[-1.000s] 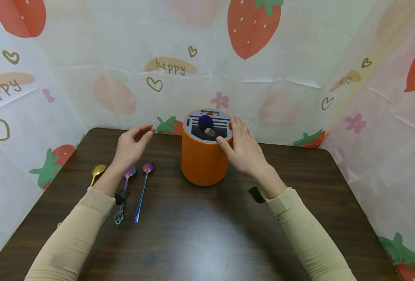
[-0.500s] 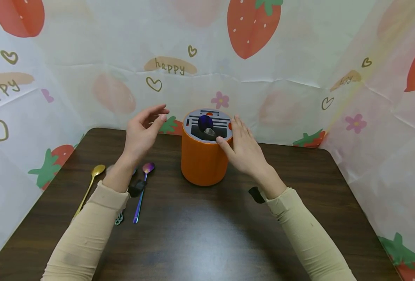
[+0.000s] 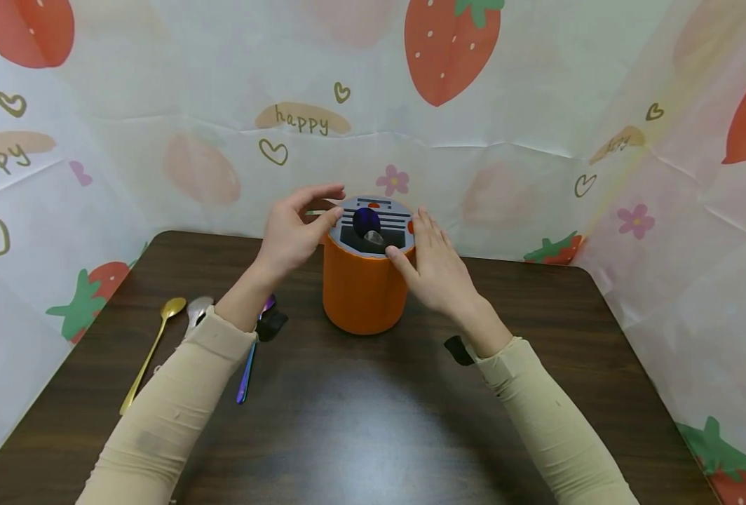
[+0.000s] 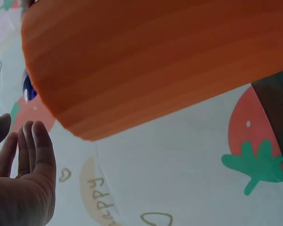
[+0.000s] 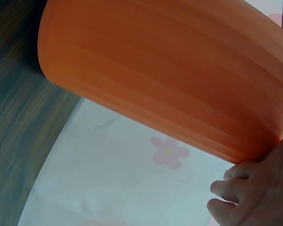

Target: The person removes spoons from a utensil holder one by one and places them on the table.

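An upright orange cylindrical utensil holder (image 3: 364, 298) with a grey slotted top stands near the table's back. The bowl of a dark purple spoon (image 3: 366, 221) and that of a silver spoon (image 3: 374, 238) show above its top opening. My right hand (image 3: 441, 272) rests against the holder's right upper side, fingers extended and thumb at the front rim. At the left rim is my left hand (image 3: 291, 235), fingers loosely bent and holding nothing. The left wrist view shows that hand (image 4: 30, 188) with its fingertips apart from the orange wall.
On the left of the dark wooden table (image 3: 373, 435) lie a gold spoon (image 3: 173, 307), a silver spoon (image 3: 198, 308) and a rainbow-coloured spoon (image 3: 246, 375). My left forearm crosses over them and covers parts. A strawberry-print cloth (image 3: 505, 154) hangs behind and beside the table.
My left hand has moved right, from over the table beside the spoons up to the holder's left rim. My left forearm now covers the ornate purple spoon. The right hand stays in place.
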A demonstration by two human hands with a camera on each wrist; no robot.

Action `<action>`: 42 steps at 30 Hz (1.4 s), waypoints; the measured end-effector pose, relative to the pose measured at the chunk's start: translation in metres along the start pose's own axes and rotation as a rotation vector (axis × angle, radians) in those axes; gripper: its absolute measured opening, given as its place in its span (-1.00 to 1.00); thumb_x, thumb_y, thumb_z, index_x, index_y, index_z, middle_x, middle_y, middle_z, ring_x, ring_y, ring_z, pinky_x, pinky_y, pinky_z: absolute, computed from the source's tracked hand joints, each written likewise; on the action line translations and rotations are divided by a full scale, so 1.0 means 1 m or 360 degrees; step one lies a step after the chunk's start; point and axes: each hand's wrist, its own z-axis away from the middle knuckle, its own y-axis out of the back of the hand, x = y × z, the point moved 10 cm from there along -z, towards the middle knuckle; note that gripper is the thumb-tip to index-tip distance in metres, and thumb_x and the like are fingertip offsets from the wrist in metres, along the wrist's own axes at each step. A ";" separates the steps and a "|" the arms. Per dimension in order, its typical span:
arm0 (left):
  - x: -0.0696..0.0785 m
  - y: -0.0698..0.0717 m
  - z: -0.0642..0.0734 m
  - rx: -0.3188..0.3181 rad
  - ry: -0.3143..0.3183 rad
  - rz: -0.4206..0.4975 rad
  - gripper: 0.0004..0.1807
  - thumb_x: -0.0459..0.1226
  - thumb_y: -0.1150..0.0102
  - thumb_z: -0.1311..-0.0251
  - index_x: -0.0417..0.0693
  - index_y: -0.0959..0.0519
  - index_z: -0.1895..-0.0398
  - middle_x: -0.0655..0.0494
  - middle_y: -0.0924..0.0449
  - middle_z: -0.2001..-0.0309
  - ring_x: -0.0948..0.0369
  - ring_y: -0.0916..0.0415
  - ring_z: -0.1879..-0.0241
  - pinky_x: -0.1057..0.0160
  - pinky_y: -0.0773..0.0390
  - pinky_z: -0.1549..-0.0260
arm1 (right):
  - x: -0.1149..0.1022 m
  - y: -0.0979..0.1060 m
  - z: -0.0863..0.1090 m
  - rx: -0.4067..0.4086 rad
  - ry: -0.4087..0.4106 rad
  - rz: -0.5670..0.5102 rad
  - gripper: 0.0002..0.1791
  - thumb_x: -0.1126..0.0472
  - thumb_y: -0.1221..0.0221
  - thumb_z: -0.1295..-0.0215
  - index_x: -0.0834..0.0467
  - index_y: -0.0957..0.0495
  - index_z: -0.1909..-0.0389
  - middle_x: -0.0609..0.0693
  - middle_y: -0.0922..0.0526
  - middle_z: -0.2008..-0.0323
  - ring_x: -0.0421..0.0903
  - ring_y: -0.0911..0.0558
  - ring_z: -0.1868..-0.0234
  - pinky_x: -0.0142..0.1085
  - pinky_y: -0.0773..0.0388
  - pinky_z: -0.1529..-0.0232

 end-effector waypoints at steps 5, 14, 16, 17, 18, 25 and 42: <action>-0.003 -0.012 -0.003 -0.0086 0.0033 -0.0077 -0.61 -0.38 -0.27 -0.42 -0.17 -0.62 -0.28 -0.06 -0.66 -0.17 0.07 -0.64 -0.09 0.13 -0.67 -0.12 | -0.002 0.000 0.000 0.0003 0.0012 -0.0002 0.05 -0.54 0.36 -0.50 0.10 0.25 -0.70 0.12 0.24 -0.69 0.11 0.15 -0.68 0.04 0.24 -0.65; -0.004 -0.026 -0.005 -0.0198 0.0092 -0.0190 -0.63 -0.36 -0.27 -0.43 -0.18 -0.63 -0.26 -0.08 -0.67 -0.16 0.05 -0.63 -0.12 0.00 -0.63 -0.14 | -0.001 0.001 -0.001 0.0005 0.0009 0.0002 0.05 -0.54 0.37 -0.50 0.12 0.26 -0.70 0.11 0.25 -0.69 0.12 0.14 -0.68 0.05 0.24 -0.65; -0.004 -0.028 -0.005 -0.0219 0.0103 -0.0203 -0.65 -0.36 -0.26 -0.44 -0.17 -0.65 -0.24 -0.07 -0.67 -0.16 0.05 -0.63 -0.09 0.03 -0.65 -0.11 | -0.002 0.001 -0.001 0.0004 0.0012 0.0003 0.05 -0.54 0.37 -0.50 0.13 0.25 -0.70 0.11 0.26 -0.69 0.13 0.14 -0.68 0.05 0.24 -0.65; -0.004 -0.029 -0.005 -0.0229 0.0108 -0.0209 -0.66 -0.35 -0.26 -0.44 -0.15 -0.66 -0.23 -0.05 -0.67 -0.16 0.06 -0.64 -0.07 0.05 -0.66 -0.09 | -0.002 0.001 -0.001 0.0001 0.0010 0.0003 0.06 -0.54 0.37 -0.50 0.13 0.25 -0.70 0.10 0.26 -0.69 0.12 0.14 -0.68 0.04 0.25 -0.65; -0.004 -0.030 -0.005 -0.0238 0.0114 -0.0213 -0.67 -0.35 -0.26 -0.44 -0.14 -0.66 -0.22 -0.04 -0.67 -0.16 0.07 -0.64 -0.06 0.06 -0.67 -0.06 | -0.002 0.001 -0.001 -0.0002 0.0008 0.0001 0.06 -0.54 0.37 -0.50 0.13 0.25 -0.70 0.09 0.26 -0.69 0.11 0.15 -0.68 0.04 0.25 -0.65; -0.008 -0.034 -0.006 -0.0266 0.0168 -0.0223 -0.69 -0.33 -0.26 -0.45 -0.08 -0.69 -0.20 0.00 -0.67 -0.17 0.09 -0.63 -0.04 0.08 -0.68 -0.06 | -0.002 0.001 0.000 -0.0023 -0.0005 -0.0004 0.07 -0.53 0.36 -0.51 0.20 0.18 -0.69 0.07 0.28 -0.69 0.08 0.18 -0.68 0.03 0.26 -0.65; -0.011 -0.035 -0.010 -0.0258 0.0295 -0.0047 -0.71 -0.41 -0.18 -0.47 -0.13 -0.69 -0.18 -0.03 -0.68 -0.11 0.07 -0.67 -0.01 0.20 -0.71 -0.02 | -0.001 0.000 0.001 -0.0033 -0.0015 0.0007 0.08 -0.53 0.40 -0.50 0.22 0.19 -0.68 0.12 0.25 -0.69 0.07 0.18 -0.68 0.02 0.27 -0.66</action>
